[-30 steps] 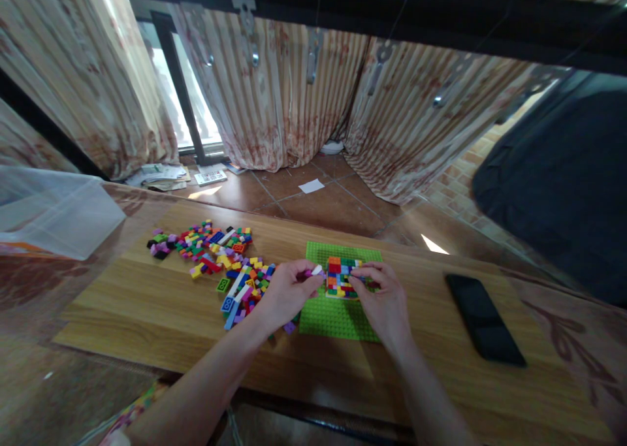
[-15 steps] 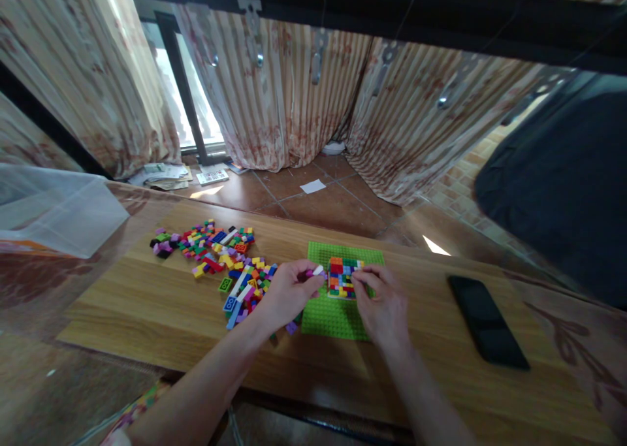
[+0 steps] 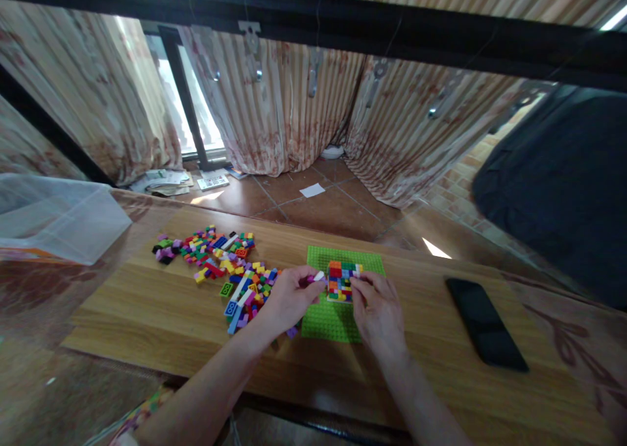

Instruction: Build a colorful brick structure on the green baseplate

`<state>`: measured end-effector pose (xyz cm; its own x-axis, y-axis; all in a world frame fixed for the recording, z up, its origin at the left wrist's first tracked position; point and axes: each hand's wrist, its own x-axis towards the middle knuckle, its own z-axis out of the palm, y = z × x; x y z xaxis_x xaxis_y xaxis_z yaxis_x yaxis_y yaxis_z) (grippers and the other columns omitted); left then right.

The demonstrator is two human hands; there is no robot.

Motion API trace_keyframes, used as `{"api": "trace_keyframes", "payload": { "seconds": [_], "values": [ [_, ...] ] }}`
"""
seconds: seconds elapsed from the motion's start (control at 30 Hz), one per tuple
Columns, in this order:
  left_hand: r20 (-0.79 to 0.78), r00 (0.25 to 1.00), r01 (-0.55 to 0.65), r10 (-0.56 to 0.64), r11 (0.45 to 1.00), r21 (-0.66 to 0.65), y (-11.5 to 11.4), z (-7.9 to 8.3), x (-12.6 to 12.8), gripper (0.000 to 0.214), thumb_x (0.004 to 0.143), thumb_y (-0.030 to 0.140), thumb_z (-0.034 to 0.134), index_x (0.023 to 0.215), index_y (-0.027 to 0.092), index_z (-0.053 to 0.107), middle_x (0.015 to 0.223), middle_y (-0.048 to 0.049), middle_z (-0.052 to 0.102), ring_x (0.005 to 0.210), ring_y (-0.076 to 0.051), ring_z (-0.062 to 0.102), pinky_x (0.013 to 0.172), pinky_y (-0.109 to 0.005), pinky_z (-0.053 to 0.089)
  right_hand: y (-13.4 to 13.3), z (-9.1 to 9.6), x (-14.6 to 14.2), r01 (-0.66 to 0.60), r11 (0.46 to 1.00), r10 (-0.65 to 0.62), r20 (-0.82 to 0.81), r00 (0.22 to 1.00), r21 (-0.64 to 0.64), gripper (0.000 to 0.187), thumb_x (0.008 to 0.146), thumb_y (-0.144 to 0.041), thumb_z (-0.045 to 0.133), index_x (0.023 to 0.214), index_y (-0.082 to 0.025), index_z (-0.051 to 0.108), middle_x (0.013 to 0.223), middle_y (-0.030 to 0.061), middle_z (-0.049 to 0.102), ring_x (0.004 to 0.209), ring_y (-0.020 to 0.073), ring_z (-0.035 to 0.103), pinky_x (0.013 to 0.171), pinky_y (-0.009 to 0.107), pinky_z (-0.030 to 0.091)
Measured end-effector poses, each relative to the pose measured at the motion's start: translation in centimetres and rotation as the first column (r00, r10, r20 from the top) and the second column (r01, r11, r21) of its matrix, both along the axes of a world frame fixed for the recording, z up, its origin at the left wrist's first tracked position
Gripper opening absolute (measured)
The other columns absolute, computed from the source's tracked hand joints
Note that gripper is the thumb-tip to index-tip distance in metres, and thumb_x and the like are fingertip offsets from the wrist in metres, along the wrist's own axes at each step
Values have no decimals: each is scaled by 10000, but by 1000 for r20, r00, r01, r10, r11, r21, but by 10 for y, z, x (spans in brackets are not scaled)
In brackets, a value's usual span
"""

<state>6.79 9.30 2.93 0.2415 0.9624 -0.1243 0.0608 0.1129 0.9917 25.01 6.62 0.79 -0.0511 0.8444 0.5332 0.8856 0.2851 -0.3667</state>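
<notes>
A square build of multicoloured toy bricks (image 3: 339,281) sits on a green studded baseplate (image 3: 328,328). At its left side, my left hand (image 3: 292,297) is closed in a pinch around small toy bricks (image 3: 317,277), one white and one purple. My right hand (image 3: 379,305) is also closed, its thumb and fingertips against the right side of the build. Whether a small piece sits between those fingertips is hidden. Loose bricks (image 3: 240,279) of many colours are heaped left of the baseplate, partly behind my left hand and forearm.
A black phone (image 3: 486,325) lies on the wooden tabletop (image 3: 147,309) to the right. At the far left stands a translucent plastic bin (image 3: 93,227). A dark bar (image 3: 313,25) crosses the top of the view, before striped curtains (image 3: 274,119). Paper (image 3: 312,190) lies on the tiled floor.
The view has tilted slightly, so the scene sits a little lower. Both hands keep nearly the same places at the build, with the small bricks still in my left hand.
</notes>
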Motion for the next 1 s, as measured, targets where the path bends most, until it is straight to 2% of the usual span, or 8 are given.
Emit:
{"api": "trace_keyframes", "payload": {
  "seconds": [0.1, 0.2, 0.33, 0.43, 0.57, 0.7, 0.83, 1.0],
  "values": [
    [0, 1000, 1, -1, 1000, -12, -1, 2, 1, 228, 718, 380, 651, 700, 157, 608, 564, 39, 507, 517, -88, 464, 511, -205, 396, -3, 1, 1, -2, 1000, 2, -50, 999, 10, 234, 898, -230, 491, 963, -224, 715, 1037, 87, 644, 949, 224, 571, 853, 401, 496],
    [-14, 1000, 17, -17, 1000, -6, -2, 3, 1, 228, 720, 381, 645, 701, 155, 613, 554, 42, 496, 507, -87, 456, 499, -204, 384, -5, 3, 4, 25, 999, -20, -169, 985, 25, 243, 910, -252, 478, 1001, -232, 702, 1040, 79, 653, 953, 201, 606, 860, 380, 508],
    [-25, 999, 42, -42, 999, -4, -1, 3, 1, 224, 724, 374, 638, 704, 154, 608, 554, 40, 503, 506, -86, 452, 487, -200, 357, -4, 9, 9, 89, 996, -80, -339, 937, 9, 236, 904, -305, 491, 989, -214, 691, 1016, 81, 668, 904, 191, 631, 770, 344, 538],
    [-17, 998, 56, -56, 998, -4, -2, 3, 1, 208, 722, 361, 638, 696, 160, 592, 551, 47, 489, 504, -84, 437, 489, -199, 346, -4, 14, 9, 90, 996, -88, -426, 900, -15, 221, 900, -307, 497, 941, -210, 690, 968, 72, 679, 876, 182, 638, 723, 314, 539],
    [-28, 994, 104, -103, 994, 19, -4, 4, 1, 203, 742, 354, 621, 679, 168, 572, 565, 45, 476, 522, -89, 433, 508, -202, 353, -8, 18, -1, -1, 999, -21, -478, 878, -45, 202, 890, -316, 524, 929, -222, 699, 965, 66, 683, 865, 176, 645, 748, 317, 537],
    [-36, 986, 162, -160, 986, 37, -6, 4, 2, 201, 779, 359, 588, 746, 161, 599, 603, 34, 487, 551, -98, 447, 529, -206, 366, -13, 20, -13, -120, 989, 62, -496, 866, -86, 209, 869, -344, 558, 983, -246, 704, 1021, 66, 679, 921, 192, 640, 804, 352, 530],
    [-70, 973, 229, -222, 966, 123, -9, 5, 2, 177, 817, 315, 549, 773, 164, 631, 643, 23, 535, 598, -104, 470, 564, -202, 370, -16, 23, -22, -234, 964, 134, -529, 838, -127, 221, 855, -354, 590, 1019, -250, 695, 1021, 66, 677, 941, 195, 631, 814, 348, 523],
    [-107, 964, 262, -245, 942, 210, -12, 10, 2, 178, 838, 273, 525, 770, 169, 652, 650, 35, 544, 616, -96, 456, 583, -193, 358, -16, 22, -25, -258, 957, 126, -612, 781, -133, 143, 851, -333, 600, 900, -256, 710, 944, 41, 671, 895, 176, 627, 768, 311, 516]
  ]
}}
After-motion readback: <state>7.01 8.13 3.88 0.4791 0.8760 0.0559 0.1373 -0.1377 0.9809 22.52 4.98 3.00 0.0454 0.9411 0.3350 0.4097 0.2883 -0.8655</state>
